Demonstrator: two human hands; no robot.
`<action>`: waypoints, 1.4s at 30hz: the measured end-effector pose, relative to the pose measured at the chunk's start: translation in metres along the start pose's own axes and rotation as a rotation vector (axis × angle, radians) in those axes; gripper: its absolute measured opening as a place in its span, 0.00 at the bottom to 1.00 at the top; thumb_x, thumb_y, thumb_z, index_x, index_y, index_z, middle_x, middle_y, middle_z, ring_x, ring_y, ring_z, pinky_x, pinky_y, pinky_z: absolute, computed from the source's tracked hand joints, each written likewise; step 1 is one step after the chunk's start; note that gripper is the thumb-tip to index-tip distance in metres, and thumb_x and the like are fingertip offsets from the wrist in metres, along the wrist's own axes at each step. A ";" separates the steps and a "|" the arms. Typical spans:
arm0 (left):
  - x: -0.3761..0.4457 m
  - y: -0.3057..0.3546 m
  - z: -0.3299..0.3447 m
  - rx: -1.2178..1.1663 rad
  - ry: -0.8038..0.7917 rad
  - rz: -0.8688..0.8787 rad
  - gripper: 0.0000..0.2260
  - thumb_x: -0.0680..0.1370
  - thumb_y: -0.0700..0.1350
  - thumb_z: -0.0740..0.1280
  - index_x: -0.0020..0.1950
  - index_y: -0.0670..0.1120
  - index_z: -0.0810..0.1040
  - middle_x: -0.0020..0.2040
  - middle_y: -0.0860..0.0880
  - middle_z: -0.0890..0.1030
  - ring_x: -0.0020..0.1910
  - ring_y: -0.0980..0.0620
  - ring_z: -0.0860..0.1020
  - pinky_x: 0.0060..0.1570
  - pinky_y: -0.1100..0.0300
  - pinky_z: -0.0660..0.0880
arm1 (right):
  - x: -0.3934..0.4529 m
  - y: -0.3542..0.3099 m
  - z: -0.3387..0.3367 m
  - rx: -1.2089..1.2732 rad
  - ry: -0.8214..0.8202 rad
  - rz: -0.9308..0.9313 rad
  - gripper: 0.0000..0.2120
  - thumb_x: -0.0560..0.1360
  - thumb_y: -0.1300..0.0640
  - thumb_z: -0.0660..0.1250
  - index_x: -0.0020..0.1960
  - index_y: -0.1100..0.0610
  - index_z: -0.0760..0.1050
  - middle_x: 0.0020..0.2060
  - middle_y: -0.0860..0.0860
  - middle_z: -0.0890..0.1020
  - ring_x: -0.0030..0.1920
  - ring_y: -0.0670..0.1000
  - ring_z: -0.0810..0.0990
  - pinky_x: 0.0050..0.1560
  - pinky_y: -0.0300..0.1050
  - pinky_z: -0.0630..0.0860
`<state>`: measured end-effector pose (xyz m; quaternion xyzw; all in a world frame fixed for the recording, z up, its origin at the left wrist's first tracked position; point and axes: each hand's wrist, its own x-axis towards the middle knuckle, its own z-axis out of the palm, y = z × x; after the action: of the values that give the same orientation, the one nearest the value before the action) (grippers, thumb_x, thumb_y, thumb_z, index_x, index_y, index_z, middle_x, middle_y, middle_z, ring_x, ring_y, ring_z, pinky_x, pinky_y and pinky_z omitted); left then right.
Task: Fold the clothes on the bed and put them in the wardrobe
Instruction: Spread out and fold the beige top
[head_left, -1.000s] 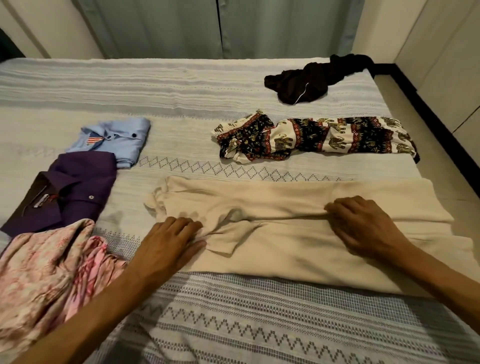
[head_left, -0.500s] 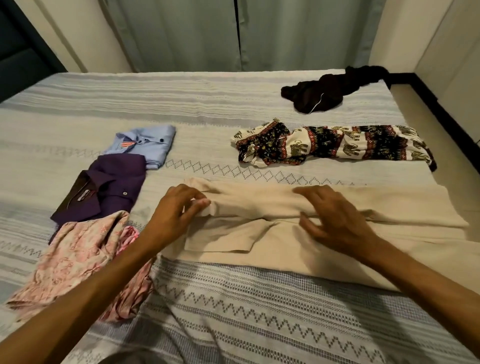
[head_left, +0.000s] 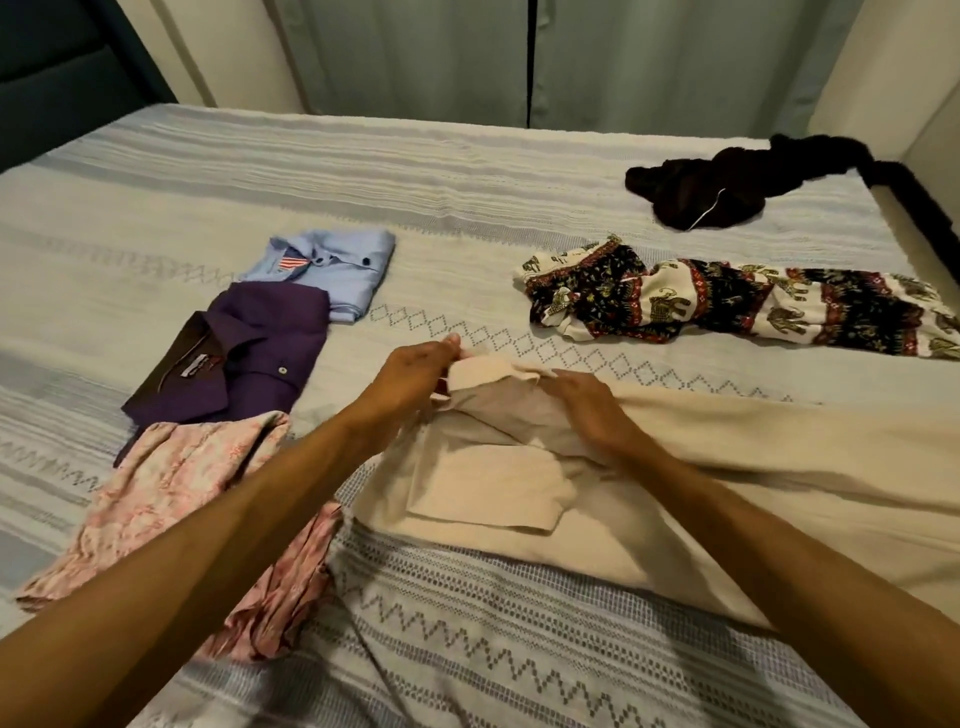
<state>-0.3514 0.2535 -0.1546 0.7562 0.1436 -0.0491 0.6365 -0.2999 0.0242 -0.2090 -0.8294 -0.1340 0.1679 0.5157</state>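
Cream garment (head_left: 701, 467): we see it at 6 o'clock, nearest us, spread across the bed (head_left: 467, 171); soft, light, limp.
Left hand (head_left: 415, 371): fingers pinch its raised left end.
Right hand (head_left: 587, 410): fingers curl into the cloth beside it.
Hold: we judge edges best, both hands.
Patterned trousers (head_left: 727, 301): 1 o'clock, unfolded.

A home bedroom: a wide bed (head_left: 467, 176) under a pale woven bedspread with grey zigzag bands fills the view. Beyond its far edge hang grey-green floor-length curtains (head_left: 415, 52). Folded shirts and loose garments lie scattered on the bed.
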 end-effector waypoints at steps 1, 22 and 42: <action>0.008 0.002 0.003 -0.073 -0.022 -0.107 0.20 0.86 0.59 0.59 0.51 0.46 0.81 0.36 0.48 0.80 0.32 0.54 0.78 0.33 0.61 0.72 | 0.007 0.000 -0.009 0.139 -0.056 0.078 0.11 0.83 0.50 0.62 0.47 0.51 0.80 0.44 0.54 0.83 0.47 0.60 0.83 0.53 0.55 0.79; 0.041 -0.031 0.002 0.529 -0.119 0.217 0.22 0.72 0.51 0.81 0.62 0.55 0.79 0.49 0.54 0.81 0.40 0.63 0.77 0.42 0.68 0.75 | 0.005 0.013 -0.023 -0.041 0.227 0.085 0.08 0.81 0.57 0.66 0.51 0.55 0.85 0.47 0.48 0.86 0.50 0.48 0.83 0.54 0.46 0.78; 0.058 -0.022 0.018 0.761 -0.266 0.367 0.29 0.71 0.60 0.80 0.67 0.57 0.74 0.58 0.59 0.80 0.53 0.61 0.80 0.51 0.62 0.77 | 0.050 0.002 -0.038 0.074 0.137 0.265 0.10 0.79 0.60 0.66 0.43 0.61 0.84 0.28 0.50 0.81 0.28 0.48 0.77 0.32 0.42 0.73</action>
<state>-0.2999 0.2482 -0.1937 0.9368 -0.1049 -0.0816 0.3238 -0.2390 0.0127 -0.2021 -0.8298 0.0185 0.1821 0.5272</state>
